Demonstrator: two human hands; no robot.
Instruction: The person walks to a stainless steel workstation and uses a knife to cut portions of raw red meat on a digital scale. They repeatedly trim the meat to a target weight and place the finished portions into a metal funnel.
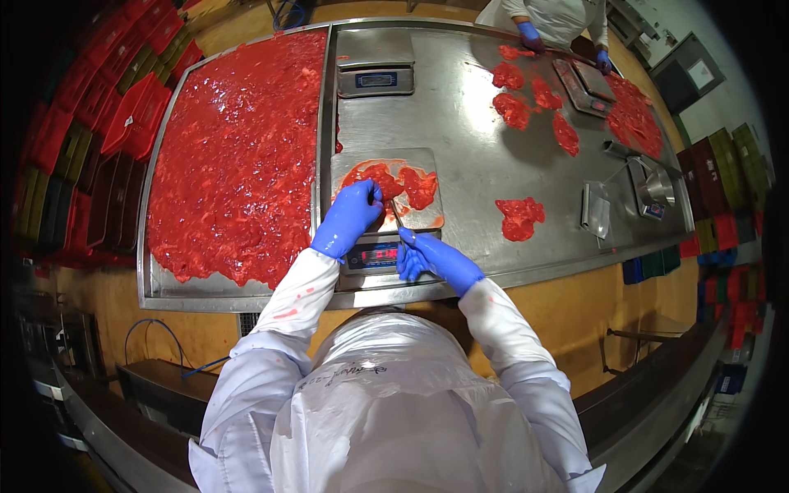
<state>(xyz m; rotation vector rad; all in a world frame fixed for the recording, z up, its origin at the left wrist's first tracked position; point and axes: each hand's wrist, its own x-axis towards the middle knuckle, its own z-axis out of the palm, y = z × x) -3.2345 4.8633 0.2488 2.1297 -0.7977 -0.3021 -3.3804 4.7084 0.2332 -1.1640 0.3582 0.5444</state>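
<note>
Blue-gloved left hand (347, 220) and right hand (440, 261) meet over glossy raw red meat (419, 189) on a flat steel scale (429, 160).

At far left lies one broad, wet red meat heap (238, 156). The left hand curls over the meat, fingertips partly hidden; whether it pinches cannot be told. Two lobes show, one piece or two being unclear, their long axis running side to side. One slim grey metal knife (396, 214) points away from the person, leaning slightly left, its tip hard to make out; the right hand grasps its covered handle. Farther right lie six loose red pieces (519, 219); a white-clad co-worker (559, 20) is cut off above.
</note>
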